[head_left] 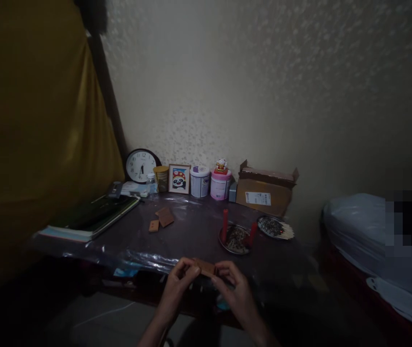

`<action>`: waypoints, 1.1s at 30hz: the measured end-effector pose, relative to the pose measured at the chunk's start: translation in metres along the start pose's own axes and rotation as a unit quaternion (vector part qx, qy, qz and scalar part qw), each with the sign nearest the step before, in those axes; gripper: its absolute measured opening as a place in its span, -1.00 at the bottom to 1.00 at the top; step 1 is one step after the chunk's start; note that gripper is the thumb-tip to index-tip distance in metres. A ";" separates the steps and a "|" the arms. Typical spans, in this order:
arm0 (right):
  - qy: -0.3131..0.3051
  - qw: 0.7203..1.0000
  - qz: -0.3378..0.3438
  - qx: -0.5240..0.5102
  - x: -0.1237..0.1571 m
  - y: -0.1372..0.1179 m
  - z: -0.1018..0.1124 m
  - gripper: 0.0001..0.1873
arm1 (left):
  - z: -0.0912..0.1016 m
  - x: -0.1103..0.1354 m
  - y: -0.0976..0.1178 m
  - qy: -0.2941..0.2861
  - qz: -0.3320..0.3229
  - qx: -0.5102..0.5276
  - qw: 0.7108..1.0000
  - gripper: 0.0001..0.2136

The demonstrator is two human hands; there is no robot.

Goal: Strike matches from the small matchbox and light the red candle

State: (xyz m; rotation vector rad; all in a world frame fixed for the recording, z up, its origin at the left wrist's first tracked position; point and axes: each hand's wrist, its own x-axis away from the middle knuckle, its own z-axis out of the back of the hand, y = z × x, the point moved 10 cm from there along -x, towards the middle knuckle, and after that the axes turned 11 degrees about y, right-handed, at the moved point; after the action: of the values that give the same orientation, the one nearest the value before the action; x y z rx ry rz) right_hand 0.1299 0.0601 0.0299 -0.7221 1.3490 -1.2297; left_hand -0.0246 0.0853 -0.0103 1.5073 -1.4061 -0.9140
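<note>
Both my hands meet low in the middle of the head view, in front of a dark table (194, 231). My left hand (177, 284) and my right hand (235, 288) pinch a small flat brown piece (206, 267) between their fingertips, each at one end. Two similar brown pieces (162, 219) lie on the table farther back. A round metal dish (235, 239) with two red candles (224, 225) stands just beyond my right hand.
Along the wall stand a clock (141, 165), a small framed picture (179, 179), two tins (200, 181), and an open cardboard box (265, 191). A second dish (274, 227) and a book (90, 221) lie on the table. A bed (368, 236) is at right.
</note>
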 end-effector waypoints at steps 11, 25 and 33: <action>-0.013 1.000 0.008 0.017 0.001 -0.006 0.001 -0.84 | -0.005 0.003 0.003 -0.016 0.005 0.011 1.000 -0.83; -0.017 0.998 0.051 0.040 0.002 -0.021 0.004 -0.84 | -0.006 0.005 0.008 -0.014 0.006 0.010 1.000 -0.85; -0.024 0.997 0.055 0.053 0.002 -0.022 0.004 -0.86 | -0.007 0.006 0.004 -0.026 0.013 0.036 0.999 -0.89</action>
State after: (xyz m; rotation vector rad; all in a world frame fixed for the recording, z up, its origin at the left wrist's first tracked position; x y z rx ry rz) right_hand 0.1283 0.0512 0.0508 -0.5917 1.2581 -1.1805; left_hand -0.0195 0.0803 -0.0038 1.5250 -1.5074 -0.9014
